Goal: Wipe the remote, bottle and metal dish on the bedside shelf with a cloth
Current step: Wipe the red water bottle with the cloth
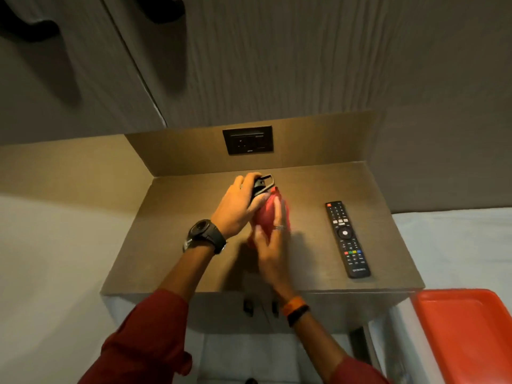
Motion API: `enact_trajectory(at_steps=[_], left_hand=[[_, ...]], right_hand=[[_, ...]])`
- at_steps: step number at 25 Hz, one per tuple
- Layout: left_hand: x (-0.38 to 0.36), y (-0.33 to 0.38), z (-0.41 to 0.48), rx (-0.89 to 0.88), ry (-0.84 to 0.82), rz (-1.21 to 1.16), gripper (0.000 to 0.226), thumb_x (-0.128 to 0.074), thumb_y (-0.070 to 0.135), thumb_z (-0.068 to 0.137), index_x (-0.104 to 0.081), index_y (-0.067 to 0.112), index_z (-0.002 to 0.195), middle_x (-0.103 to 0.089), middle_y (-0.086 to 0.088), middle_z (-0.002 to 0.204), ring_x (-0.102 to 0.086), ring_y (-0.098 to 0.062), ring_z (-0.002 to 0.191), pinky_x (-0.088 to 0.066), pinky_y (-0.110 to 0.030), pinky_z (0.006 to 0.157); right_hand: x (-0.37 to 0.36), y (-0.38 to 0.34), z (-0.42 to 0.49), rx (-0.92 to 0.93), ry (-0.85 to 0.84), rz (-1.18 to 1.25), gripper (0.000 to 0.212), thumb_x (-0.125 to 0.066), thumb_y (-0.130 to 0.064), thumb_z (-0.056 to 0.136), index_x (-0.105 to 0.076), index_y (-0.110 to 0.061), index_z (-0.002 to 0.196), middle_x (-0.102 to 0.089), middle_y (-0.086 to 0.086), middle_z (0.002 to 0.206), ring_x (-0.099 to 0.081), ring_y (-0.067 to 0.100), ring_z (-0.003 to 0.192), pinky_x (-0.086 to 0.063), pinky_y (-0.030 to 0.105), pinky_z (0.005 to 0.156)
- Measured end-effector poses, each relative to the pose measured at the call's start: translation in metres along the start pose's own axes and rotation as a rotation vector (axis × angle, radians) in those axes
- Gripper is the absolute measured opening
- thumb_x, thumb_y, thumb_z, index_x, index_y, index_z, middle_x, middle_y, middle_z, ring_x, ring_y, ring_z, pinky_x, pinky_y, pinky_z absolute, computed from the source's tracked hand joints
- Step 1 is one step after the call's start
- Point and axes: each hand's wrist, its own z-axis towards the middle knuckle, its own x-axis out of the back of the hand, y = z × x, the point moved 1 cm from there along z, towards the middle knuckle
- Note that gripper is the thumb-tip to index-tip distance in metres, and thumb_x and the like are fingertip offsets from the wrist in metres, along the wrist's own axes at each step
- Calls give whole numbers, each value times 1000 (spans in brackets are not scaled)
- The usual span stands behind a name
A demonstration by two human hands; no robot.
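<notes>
Red-sleeved arms reach the brown bedside shelf: left hand grips the black-capped bottle by its top, right hand lies flat, pressing a red cloth on it. Hold firm; wipe all round.

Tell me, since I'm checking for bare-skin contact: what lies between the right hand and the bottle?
The red cloth, pressed onto the bottle by the right hand, in the head view.
</notes>
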Motion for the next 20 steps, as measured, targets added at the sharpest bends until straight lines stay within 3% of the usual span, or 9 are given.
enact_trajectory(at_steps=[2,4,8,10,12,14,16,18,20], left_hand=[[9,-19,5,29,17,-74,45,-54,36,101,-44,16,141,-55,-14,127,-56,-29,117,-47,-40,101],[21,-35,8,20,-8,-105,47,-56,37,100,-44,18,141,-56,-13,128,-57,-28,117,-51,-40,96],[34,-45,10,9,-70,-230,53,-64,29,97,-44,18,145,-55,-15,134,-66,-32,109,-65,-48,73],[39,-47,9,1,-126,-339,55,-69,21,93,-47,21,143,-54,-12,137,-68,-31,110,-65,-52,72],[41,-48,7,-27,-205,-400,56,-72,18,90,-49,27,141,-53,-4,138,-65,-26,114,-66,-50,73],[40,-48,5,-54,-259,-412,55,-72,14,90,-50,26,140,-52,-1,139,-63,-25,119,-65,-52,77],[41,-48,4,-106,-289,-388,54,-70,7,91,-50,19,139,-51,-3,141,-56,-22,126,-59,-53,94],[40,-51,-2,-147,-296,-339,54,-69,3,91,-47,14,139,-47,-8,141,-46,-21,132,-47,-48,113],[35,-50,-10,-136,-237,-327,48,-70,14,88,-50,15,132,-44,-9,134,-42,-23,131,-44,-36,112]], right_hand=[[-30,21,4,74,34,-326,83,-66,-37,94,-15,-17,157,-18,17,167,-16,31,155,-20,53,125],[-27,39,14,43,25,-406,87,-67,-46,91,-18,-18,158,-29,13,163,-28,31,150,-29,60,119],[-5,54,25,-96,-102,-403,90,-62,-64,86,-22,-25,157,-39,5,159,-34,23,147,-15,45,125],[-10,38,34,-60,-126,-256,84,-60,-60,87,-21,-31,156,-39,3,157,-35,17,144,-25,29,117],[-11,24,45,23,-152,-220,82,-58,-62,87,-19,-37,155,-38,0,156,-37,10,139,-34,24,109],[-4,23,48,44,-234,-177,85,-63,-63,84,-22,-35,153,-41,-2,151,-43,16,138,-41,29,109],[9,38,41,-44,-342,-108,87,-72,-52,83,-27,-30,153,-45,-3,148,-47,19,136,-43,35,111],[26,55,37,-108,-481,-91,77,-72,-33,88,-31,-25,154,-49,0,149,-49,19,136,-41,45,115],[40,54,44,-155,-572,-25,60,-64,-22,97,-38,-28,150,-54,2,147,-54,20,134,-46,43,112]])
